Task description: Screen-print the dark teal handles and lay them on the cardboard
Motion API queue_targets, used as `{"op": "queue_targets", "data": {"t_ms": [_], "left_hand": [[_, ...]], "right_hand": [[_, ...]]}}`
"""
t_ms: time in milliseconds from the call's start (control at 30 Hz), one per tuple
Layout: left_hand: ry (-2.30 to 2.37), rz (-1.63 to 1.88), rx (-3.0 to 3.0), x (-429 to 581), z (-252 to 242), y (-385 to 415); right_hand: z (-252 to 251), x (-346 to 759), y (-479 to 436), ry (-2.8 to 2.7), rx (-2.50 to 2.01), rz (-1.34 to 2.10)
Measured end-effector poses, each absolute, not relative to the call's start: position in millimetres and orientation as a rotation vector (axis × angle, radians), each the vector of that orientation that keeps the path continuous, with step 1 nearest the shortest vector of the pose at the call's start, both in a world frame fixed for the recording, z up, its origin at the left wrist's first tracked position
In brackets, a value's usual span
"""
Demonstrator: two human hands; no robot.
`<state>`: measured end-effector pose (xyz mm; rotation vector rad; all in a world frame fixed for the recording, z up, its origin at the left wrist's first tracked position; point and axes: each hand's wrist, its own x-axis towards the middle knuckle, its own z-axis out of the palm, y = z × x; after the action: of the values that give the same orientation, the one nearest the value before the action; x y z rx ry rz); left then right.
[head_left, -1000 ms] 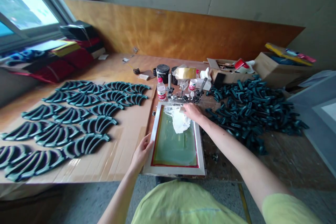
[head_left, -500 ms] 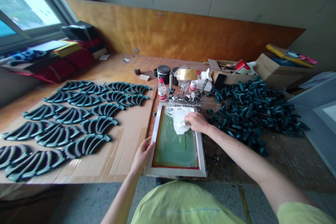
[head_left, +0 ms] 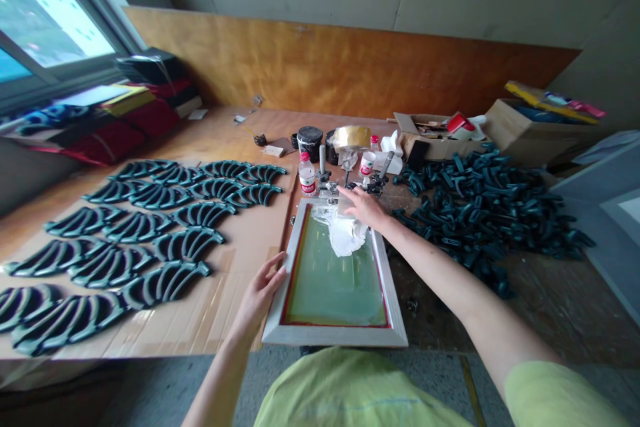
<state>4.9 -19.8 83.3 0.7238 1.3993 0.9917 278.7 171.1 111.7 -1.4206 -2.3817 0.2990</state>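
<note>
- One camera, worn on the person's head, gives the only view.
- It faces forward and down, across a wooden workbench [head_left: 225, 130] toward a plywood board [head_left: 350, 60] along the wall.
- It sits close above the left hand [head_left: 259, 293], the right hand [head_left: 364, 208] and a silk-screen frame [head_left: 335, 338], which take the lower middle.
- A yellow-green shirt [head_left: 355, 393] crosses the bottom edge; a window [head_left: 50, 20] shows upper left.

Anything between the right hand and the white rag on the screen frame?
Nothing visible. The right hand rests directly on the rag, near the top of the screen frame.
</note>
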Motion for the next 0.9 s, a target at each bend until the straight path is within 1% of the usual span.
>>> {"op": "queue_targets", "data": {"t_ms": [133,233,333,433,533,567,600,667,733,767,833,867,900], "left_hand": [[1.442,1.089,0.864,1,128,2],[1.288,1.338,0.907,9,155,33],[1.104,1.498,0.929,20,179,68],[1.055,1.53,0.92,28,190,90],[1.096,1.612,0.808,39,173,84],[1.136,1.559,0.762,46,162,75],[1.181,1.434,0.725,54,148,62],[1.236,1.032,0.664,74,117,33],[1.211,0.783,0.571,90,88,5],[1.198,0.734,0.521,93,75,-5],[1.236,0.744,0.47,83,52,-17],[1.309,0.763,0.5,71,41,-17],[1.412,0.768,0.57,53,29,-15]], "right_hand": [[119,314,187,-2.108,-1.488,0.141],[104,351,170,-1.893,-1.713,0.188],[72,361,139,-1.991,-1.823,0.394],[43,346,112,-2.215,-1.678,0.484],[36,325,96,-2.371,-1.551,0.474],[38,318,91,-2.357,-1.551,0.452],[41,310,83,-2.314,-1.561,0.414],[49,291,62,-2.228,-1.549,0.31],[54,271,39,-2.283,-1.384,0.249],[54,264,30,-2.376,-1.239,0.263],[53,269,23,-2.546,-1.028,0.334],[52,282,27,-2.584,-1.055,0.354],[50,303,34,-2.579,-1.199,0.349]]}}
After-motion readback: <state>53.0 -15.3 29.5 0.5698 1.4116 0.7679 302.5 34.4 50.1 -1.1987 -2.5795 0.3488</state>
